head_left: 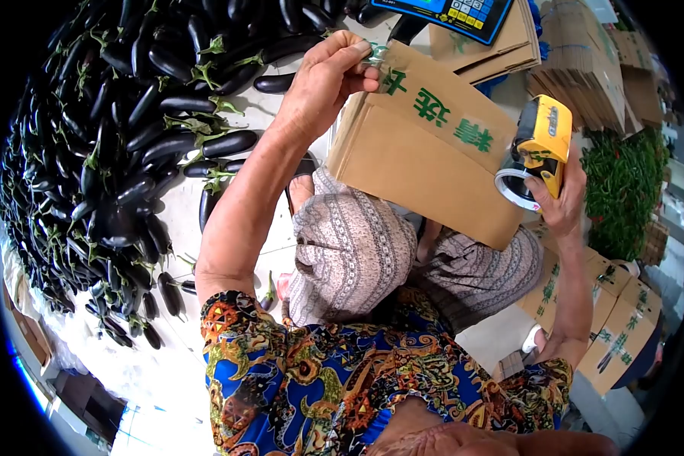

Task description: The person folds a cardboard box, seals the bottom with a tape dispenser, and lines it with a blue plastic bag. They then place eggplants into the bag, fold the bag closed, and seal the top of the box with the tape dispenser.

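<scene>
A cardboard box (425,167) rests across my knees, its closed top tilted toward me. Along its far side runs a strip of packing tape (501,135), clear, with green characters showing along it. At the box's far left corner, the fingertips of my left hand (330,76) pinch the tape's end. My right hand (568,194) is wrapped round a yellow tape dispenser (552,125) at the box's right end. The dispenser's roll (515,188) faces me, with my thumb at its side.
A large heap of eggplants (121,152) covers the floor at left. A scale with a keypad (467,14) stands beyond the box, near flattened cartons (577,72). Green peppers (623,190) are piled at right, with taped cartons (612,319) nearer me.
</scene>
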The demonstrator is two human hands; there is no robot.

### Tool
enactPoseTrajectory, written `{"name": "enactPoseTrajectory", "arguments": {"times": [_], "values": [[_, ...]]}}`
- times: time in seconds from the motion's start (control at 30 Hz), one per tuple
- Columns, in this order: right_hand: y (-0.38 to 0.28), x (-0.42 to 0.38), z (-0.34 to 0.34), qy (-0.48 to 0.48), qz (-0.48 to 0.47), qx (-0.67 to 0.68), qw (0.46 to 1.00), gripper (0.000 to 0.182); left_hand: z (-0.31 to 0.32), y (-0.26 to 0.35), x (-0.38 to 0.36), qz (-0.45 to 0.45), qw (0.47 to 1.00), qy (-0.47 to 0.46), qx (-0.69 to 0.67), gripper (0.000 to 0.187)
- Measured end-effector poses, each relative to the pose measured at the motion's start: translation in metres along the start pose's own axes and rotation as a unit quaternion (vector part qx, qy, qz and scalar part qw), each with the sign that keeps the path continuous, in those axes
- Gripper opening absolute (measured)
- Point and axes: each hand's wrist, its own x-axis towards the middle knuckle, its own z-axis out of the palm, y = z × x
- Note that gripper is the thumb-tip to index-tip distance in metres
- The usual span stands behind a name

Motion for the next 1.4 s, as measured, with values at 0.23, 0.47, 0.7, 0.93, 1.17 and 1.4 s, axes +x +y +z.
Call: {"name": "enactPoseTrajectory", "arguments": {"times": [0.23,0.47,0.7,0.93,1.17,1.4], "values": [[0.001,0.000,0.002,0.005,-0.016,-0.019,1.000,0.046,0.000,0.001,-0.001,0.003,1.000,0.004,-0.002,0.016],[-0.002,-0.001,0.005,0.012,-0.014,-0.011,1.000,0.050,-0.019,-0.021,-0.003,0.041,0.967,0.007,-0.249,0.012],[-0.003,-0.003,0.004,0.005,-0.006,-0.018,1.000,0.052,-0.009,-0.030,-0.015,0.044,0.919,0.070,-0.385,0.014],[-0.011,-0.002,0.006,0.009,-0.006,-0.031,0.999,0.052,-0.010,-0.024,-0.015,0.038,0.953,0.038,-0.300,0.012],[-0.015,-0.001,0.006,-0.017,-0.003,-0.030,0.999,0.055,-0.019,-0.001,-0.037,0.055,0.948,0.014,-0.314,0.011],[-0.024,0.004,0.005,-0.043,-0.054,-0.100,0.993,0.057,-0.031,-0.001,-0.043,0.036,0.980,0.104,-0.168,0.012]]}}
